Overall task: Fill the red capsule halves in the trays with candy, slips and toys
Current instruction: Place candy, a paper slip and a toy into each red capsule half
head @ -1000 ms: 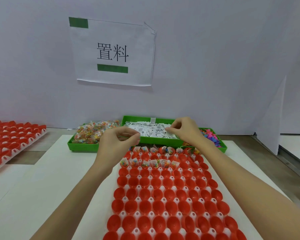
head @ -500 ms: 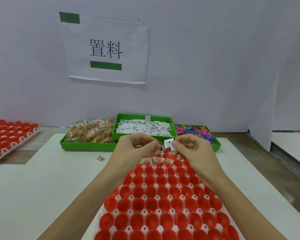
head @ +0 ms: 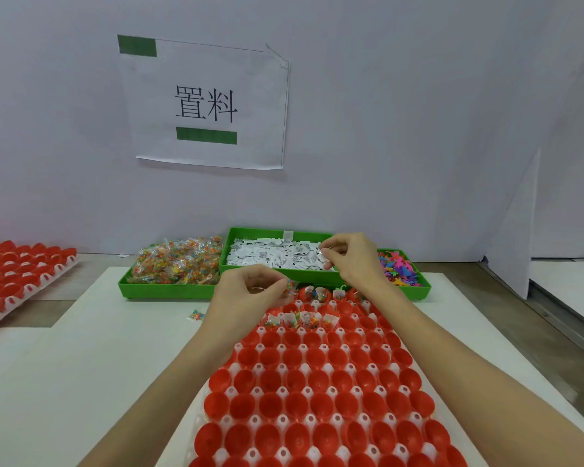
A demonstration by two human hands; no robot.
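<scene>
You are reaching your right hand (head: 348,261) over the middle green plastic bin of white printed paper slips (head: 277,256), and its fingers (head: 327,251) are pinching a slip or two at the bin's right edge. Your left hand (head: 250,291) is hovering over the far left corner of the white tray of open red plastic capsule halves (head: 317,382), fingertips curled together on what looks like a small clear packet of coloured candy (head: 289,285); how firmly it is gripping is hard to tell. Only the two farthest rows are showing any filling, so most of the tray is waiting empty in front of you. The risks are mostly about small, light things: the slips are lying in a loose heap, so you may be lifting more than one, and a slip dropped from height could flutter into the wrong cup. One stray candy packet (head: 195,315) is already lying on the white table (head: 81,348) left of the tray, well apart from the green bin of wrapped candy (head: 177,261). The bin of bright plastic toys (head: 398,269) is sitting just past your right wrist, where a sleeve-level sweep could scatter them.
</scene>
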